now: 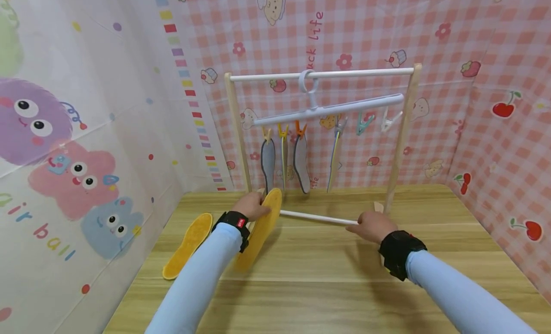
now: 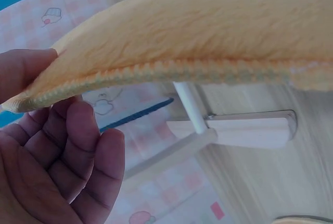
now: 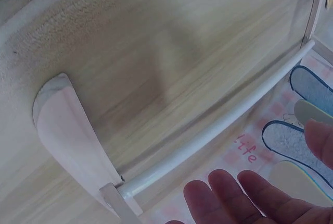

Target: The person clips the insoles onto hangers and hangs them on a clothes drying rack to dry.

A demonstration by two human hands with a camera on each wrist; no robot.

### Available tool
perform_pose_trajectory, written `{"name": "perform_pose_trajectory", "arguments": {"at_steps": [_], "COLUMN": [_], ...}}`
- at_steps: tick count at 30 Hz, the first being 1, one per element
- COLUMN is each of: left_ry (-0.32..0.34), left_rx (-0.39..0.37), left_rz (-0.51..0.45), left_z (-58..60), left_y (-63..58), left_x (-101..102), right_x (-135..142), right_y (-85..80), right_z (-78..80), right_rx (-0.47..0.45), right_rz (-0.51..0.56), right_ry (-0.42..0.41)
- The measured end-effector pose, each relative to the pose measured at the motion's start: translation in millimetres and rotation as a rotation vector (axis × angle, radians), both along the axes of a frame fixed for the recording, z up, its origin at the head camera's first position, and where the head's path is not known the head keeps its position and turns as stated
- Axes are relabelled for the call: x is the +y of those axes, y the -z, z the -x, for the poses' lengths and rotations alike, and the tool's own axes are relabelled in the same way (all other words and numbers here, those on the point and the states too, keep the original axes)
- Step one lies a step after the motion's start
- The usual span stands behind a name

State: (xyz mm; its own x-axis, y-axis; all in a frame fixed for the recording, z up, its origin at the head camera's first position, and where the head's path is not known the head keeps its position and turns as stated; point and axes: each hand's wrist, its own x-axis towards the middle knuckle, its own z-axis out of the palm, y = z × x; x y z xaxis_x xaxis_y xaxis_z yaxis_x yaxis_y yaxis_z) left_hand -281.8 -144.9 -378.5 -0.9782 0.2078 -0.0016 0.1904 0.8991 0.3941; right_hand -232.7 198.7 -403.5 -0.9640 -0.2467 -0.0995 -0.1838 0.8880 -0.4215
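My left hand [image 1: 251,205] pinches a fuzzy yellow insole [image 1: 261,234] near one end, thumb on one face and fingers behind, and holds it tilted above the table. In the left wrist view, the insole's stitched edge [image 2: 182,73] runs across the picture. My right hand [image 1: 375,227] is near the right end of the rack's lower white rod [image 1: 318,217]; its fingers [image 3: 226,195] are loosely extended and grip nothing. Several insoles, among them a grey one [image 1: 301,164], hang by clips from a white hanger [image 1: 327,112]. A second yellow insole [image 1: 188,246] lies on the table at left.
The hanger hooks over the top rod [image 1: 361,73] of a wooden-sided rack [image 1: 403,140]. On its right half, a teal clip [image 1: 364,124] and a white clip [image 1: 390,119] hold nothing. A bit of yellow shows below my right wristband. Patterned cloth [image 1: 435,51] stands behind the table [image 1: 327,295].
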Motion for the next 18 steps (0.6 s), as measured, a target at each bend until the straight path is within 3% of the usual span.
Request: {"name": "perform_pose_trajectory", "arguments": {"at_steps": [11, 18], "left_ry": [0.017, 0.023], "left_rx": [0.055, 0.056], "left_rz": [0.003, 0.004], "left_z": [10.7, 8.3], "left_y": [-8.0, -19.3], "left_x": [14, 23], "right_x": [4, 3], "right_y": [-10.5, -19.4], "right_z": [5.6, 5.7], "right_rx": [0.001, 0.02], "right_rz": [-0.006, -0.023], "right_ry": [0.003, 0.001]}}
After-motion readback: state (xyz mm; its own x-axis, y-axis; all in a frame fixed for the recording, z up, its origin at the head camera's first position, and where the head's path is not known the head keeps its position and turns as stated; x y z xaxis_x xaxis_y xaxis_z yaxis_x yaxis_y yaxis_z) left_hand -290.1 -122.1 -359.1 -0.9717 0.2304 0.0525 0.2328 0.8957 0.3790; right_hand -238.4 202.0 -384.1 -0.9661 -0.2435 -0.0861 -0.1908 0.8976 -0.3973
